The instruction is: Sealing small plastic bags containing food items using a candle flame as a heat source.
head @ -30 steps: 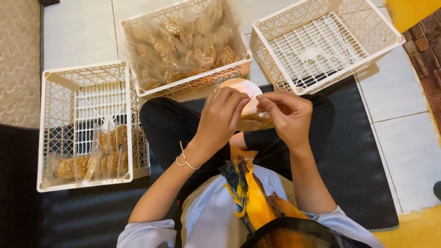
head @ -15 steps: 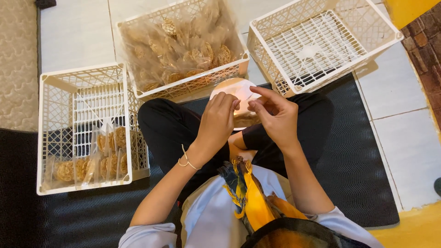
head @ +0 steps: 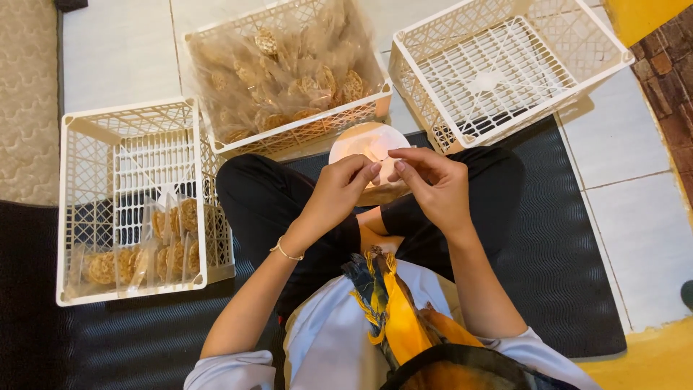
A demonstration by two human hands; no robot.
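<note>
A: Tiled floor with a black ribbed mat point(head: 563, 274) is showing under a seated person. Starting left?

B: Left is the white plastic lattice crate point(head: 79, 209), sitting partly on the mat, with a few clear bags of round brown crackers point(head: 155, 249) leaning along its near side. Top middle is the second white crate stuffed with bagged crackers point(head: 289, 72). Top right is the empty white lattice crate point(head: 505, 68).

A: Hands?

B: Left hand point(head: 339, 191) is curling in, thumb and forefinger pinching at the edge of a round pale pink-white lid-like disc point(head: 364, 144). Right hand point(head: 433, 184) is doing the same from the other side, fingertips nearly meeting the left's. Whether something small is pinched between them, can't tell.

A: Where's the disc lying?

B: Just beyond both hands, above the knees and right before the full crate. No long axis, it's round. Both hands are equally near, touching its near edge.
</note>
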